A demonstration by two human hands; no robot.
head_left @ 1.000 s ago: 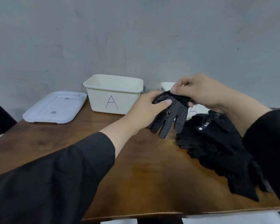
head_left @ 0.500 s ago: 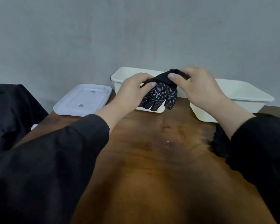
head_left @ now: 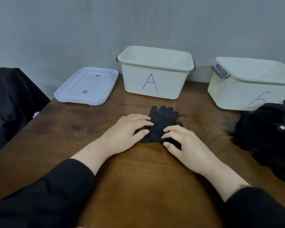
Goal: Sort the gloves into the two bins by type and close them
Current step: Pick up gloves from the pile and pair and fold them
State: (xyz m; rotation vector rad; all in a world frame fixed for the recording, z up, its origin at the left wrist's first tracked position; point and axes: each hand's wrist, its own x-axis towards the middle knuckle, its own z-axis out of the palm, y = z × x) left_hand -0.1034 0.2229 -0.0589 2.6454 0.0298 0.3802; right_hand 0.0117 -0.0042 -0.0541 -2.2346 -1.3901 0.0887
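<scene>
A black knit glove lies flat on the wooden table, its fingers pointing toward the cream bin marked A. My left hand presses on the glove's left side with fairly straight fingers. My right hand presses on its cuff end from the right. A second cream bin marked B stands at the far right. Both bins are open, and I see no gloves inside them. A pile of black gloves lies at the right edge, partly in front of bin B.
A white lid lies flat to the left of bin A. Dark fabric sits off the table's left edge. A grey wall runs right behind the bins.
The glove was held up in both hands near bin A; now it lies flat on the table under both hands. The view has shifted.
</scene>
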